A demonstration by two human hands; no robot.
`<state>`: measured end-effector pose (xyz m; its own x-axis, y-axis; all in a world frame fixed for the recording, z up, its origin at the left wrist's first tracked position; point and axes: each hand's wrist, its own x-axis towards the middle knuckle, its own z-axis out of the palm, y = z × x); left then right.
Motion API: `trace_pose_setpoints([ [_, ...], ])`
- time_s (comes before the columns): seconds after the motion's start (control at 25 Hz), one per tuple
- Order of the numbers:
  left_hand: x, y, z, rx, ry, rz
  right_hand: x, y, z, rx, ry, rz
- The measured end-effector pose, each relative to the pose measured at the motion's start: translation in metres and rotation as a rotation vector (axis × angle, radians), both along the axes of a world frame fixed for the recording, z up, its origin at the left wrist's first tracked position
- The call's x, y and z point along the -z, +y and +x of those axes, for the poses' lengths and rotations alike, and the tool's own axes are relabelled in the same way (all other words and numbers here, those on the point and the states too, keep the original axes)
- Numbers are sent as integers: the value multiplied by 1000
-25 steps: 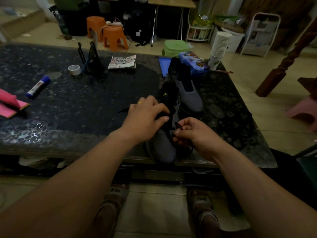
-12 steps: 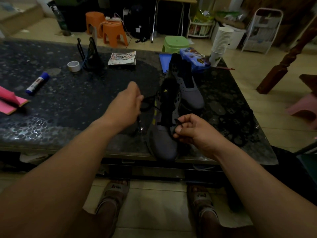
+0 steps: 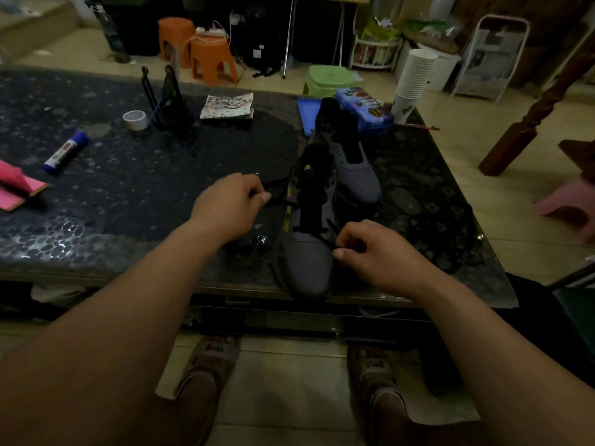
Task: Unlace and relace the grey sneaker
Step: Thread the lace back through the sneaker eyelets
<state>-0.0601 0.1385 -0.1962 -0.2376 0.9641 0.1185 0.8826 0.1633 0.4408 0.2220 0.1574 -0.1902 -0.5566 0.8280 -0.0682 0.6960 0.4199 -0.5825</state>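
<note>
The grey sneaker (image 3: 306, 255) sits at the near edge of the bench (image 3: 128, 194), toe pointing at the person and the open tongue facing up. That puts the eyelets in plain sight and within short reach of both arms. Its sole lies flat on the bench, so neither hand has to carry it.

The left hand (image 3: 228, 204) is just left of the shoe, its grip pinched on a stretch of the black lace (image 3: 277, 184) between thumb and curled fingers. The lace runs taut from there to the side of the shoe, which suggests a sideways pull to draw slack through an eyelet. The right hand (image 3: 376, 252) is low beside the toe end, its grip also pinched on the lace where it crosses the lowest eyelets. This probably steadies that end so the pull from the other side does not drag the whole lace out or shift the shoe.

Only the bottom holes seem threaded; the upper ones look bare. In this dim light I cannot tell whether the lace is coming out or going back in.

A second sneaker (image 3: 352, 169) stands just behind, touching or nearly touching the first, out of the way of both hands.
</note>
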Motion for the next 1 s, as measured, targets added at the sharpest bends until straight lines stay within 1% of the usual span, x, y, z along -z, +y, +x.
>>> trace_pose_setpoints([
  [0.04,0,0,-3,-30,-3,14,-2,1,1,12,77,-38],
  [0.12,1,-1,-4,-102,60,14,-8,1,2,28,235,-117],
  [0.16,1,-2,0,-108,100,22,-11,1,1,37,277,-130],
  [0.2,0,-3,6,-71,110,58,-11,1,-2,44,291,-124],
  [0.32,-4,-5,37,214,24,200,-8,0,-10,66,284,-88],
  [0.4,-8,-4,52,339,31,177,-7,3,-12,99,295,-88],
  [0.56,-10,4,55,331,167,32,-9,8,-10,135,379,-203],
  [0.64,-12,7,55,346,173,3,-10,9,-9,131,369,-207],
  [0.76,-16,7,55,365,139,17,-11,10,-10,123,352,-198],
  [0.88,-17,7,53,344,256,-58,-10,10,-10,94,327,-177],
  [0.92,-17,8,53,339,265,-67,-10,10,-9,90,324,-176],
  [1.0,-17,8,56,360,163,-31,-9,10,-9,91,322,-180],
])
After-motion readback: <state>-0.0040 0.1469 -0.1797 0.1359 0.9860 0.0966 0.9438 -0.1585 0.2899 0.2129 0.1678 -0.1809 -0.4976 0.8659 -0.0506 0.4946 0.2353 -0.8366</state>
